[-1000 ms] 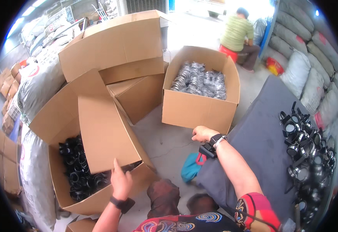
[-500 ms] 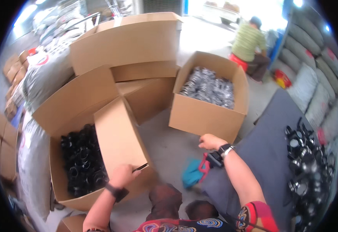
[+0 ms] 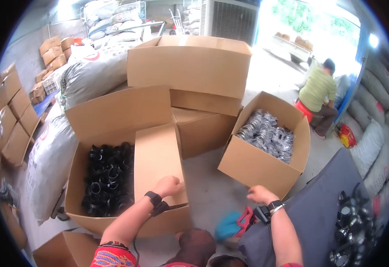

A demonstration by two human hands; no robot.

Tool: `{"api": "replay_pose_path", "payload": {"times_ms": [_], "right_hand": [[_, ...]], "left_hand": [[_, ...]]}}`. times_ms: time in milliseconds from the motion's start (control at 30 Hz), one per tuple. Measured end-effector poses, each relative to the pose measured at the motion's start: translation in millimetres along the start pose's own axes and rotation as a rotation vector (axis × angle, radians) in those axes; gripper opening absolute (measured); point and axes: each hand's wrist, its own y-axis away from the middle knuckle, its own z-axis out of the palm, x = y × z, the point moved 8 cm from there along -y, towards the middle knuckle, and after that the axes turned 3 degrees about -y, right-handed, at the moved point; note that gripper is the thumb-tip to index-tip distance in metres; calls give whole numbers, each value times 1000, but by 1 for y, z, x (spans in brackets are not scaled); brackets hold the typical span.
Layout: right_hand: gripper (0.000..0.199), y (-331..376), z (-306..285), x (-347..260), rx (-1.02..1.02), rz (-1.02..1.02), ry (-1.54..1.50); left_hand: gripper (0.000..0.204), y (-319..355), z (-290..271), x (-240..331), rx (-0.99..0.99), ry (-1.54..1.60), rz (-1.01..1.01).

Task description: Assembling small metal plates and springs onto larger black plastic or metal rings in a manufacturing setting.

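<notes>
My left hand (image 3: pixel 169 186) is curled closed in front of the raised inner flap (image 3: pixel 158 155) of a large open carton (image 3: pixel 127 224). What its fingers hold, if anything, is hidden. Inside that carton lie many black ring-shaped parts (image 3: pixel 107 178). My right hand (image 3: pixel 262 195) hovers by the near lower corner of another open carton (image 3: pixel 261 164), its fingers bent together; I cannot make out anything in them. Silvery ring-like parts (image 3: pixel 265 133), seemingly wrapped in clear plastic, fill this second carton. Both wrists wear dark bands with small devices.
A grey padded surface (image 3: pixel 299 204) on the right bears black and metallic parts (image 3: pixel 350 227). Teal and pink cloth (image 3: pixel 234 224) lies below my right hand. Big cartons (image 3: pixel 190 64) and stuffed sacks (image 3: pixel 96 78) stand behind. A person (image 3: pixel 317 91) sits on a red stool at the back right.
The view has tilted up and turned left, so the cartons appear lower and farther right. My left hand has moved away from the carton's near edge, up in front of the flap.
</notes>
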Motion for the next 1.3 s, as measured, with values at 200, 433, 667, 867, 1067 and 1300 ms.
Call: {"api": "replay_pose_path", "payload": {"times_ms": [200,433,667,867,1067,1300], "right_hand": [[44,-5,-3,5,-16,-3,-5],[39,-4,2,-5,-24,-58,-17],[33,-10,4,15,-27,-36,-124],[25,-18,8,35,-65,85,-272],[26,-29,3,79,-88,156,-187],[26,-40,9,82,-102,30,-158]], "left_hand": [[31,-29,2,-10,-16,233,-51],[26,-62,1,-16,70,347,-104],[27,-59,2,-9,36,509,-270],[24,-29,-4,10,229,321,-174],[28,-5,2,38,192,241,-45],[24,60,-14,38,341,365,75]]}}
